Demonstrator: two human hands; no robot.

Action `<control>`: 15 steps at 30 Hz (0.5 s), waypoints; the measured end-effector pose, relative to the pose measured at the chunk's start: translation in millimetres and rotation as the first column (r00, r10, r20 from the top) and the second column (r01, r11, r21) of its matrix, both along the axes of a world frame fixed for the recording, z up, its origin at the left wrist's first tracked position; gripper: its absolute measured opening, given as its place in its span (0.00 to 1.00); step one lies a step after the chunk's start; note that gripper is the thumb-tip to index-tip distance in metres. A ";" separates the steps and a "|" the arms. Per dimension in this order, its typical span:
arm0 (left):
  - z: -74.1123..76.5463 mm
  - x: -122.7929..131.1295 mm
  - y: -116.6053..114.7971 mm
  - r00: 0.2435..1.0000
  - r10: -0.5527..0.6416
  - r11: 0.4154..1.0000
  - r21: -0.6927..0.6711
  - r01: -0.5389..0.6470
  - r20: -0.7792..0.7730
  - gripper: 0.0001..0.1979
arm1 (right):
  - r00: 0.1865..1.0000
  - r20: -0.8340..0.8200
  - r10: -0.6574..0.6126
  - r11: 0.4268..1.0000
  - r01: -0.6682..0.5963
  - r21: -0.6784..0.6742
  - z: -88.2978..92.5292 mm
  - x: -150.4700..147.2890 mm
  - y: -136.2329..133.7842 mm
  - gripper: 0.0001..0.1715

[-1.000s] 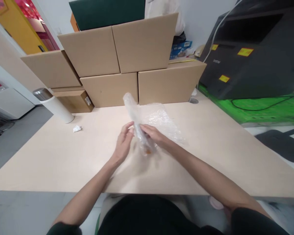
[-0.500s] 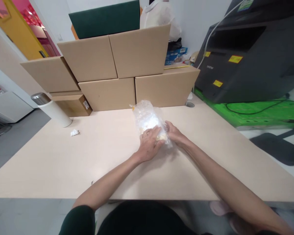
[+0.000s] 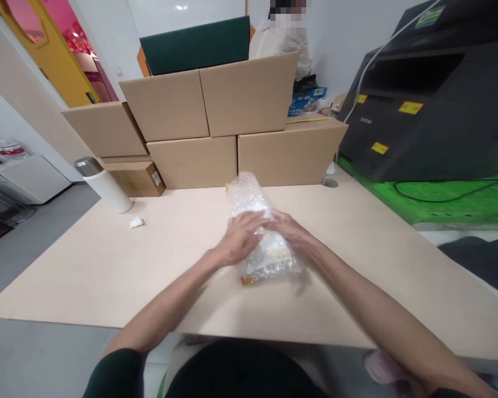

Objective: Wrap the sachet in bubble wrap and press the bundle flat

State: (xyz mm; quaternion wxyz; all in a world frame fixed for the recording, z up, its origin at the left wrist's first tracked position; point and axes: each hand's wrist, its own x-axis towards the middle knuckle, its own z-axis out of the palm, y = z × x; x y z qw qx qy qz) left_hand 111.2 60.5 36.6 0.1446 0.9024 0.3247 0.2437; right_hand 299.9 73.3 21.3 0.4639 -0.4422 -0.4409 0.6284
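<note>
At centre frame, on the pale table (image 3: 108, 265), both hands meet over one object.

- Left hand (image 3: 238, 239): enters from the lower left and lies palm-down on the bubble-wrap bundle (image 3: 274, 258). Fingers are extended and flat, not curled under it.
- Right hand (image 3: 288, 229): enters from the lower right, with its fingers over the bundle's right flank. Their tips touch those of the left hand. Whether they pinch the wrap or only press on it cannot be told.
- Hands are together, with no gap between them, and both are in contact with the bundle.

Bundle position: it lies on the table, directly under and between the hands. Its long axis runs away from the body, with the far end tilted a little toward frame left and the near end toward frame right. The hands cross this axis at about its middle, so clear wrap shows above and below them. Neither hand is nearer, though the left covers more of the top face. A small orange-brown piece (image 3: 249, 280) shows at the near end; what it is cannot be told.

Surroundings:
- Crumpled white scrap (image 3: 136, 222), left of the hands and well apart from them.
- White tumbler with steel cap (image 3: 103, 185), further left.
- Stacked cardboard boxes (image 3: 244, 94) along the far edge of the table.
- Another person (image 3: 282, 41) behind the boxes, at upper centre.
- Black printer (image 3: 431, 110) at upper right.
</note>
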 end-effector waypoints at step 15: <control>163.5 -86.5 2.2 0.928 -0.250 0.816 -0.576 0.048 -0.276 0.25 | 0.699 0.435 0.568 0.631 -0.709 0.317 72.7 0.3 -71.2 0.24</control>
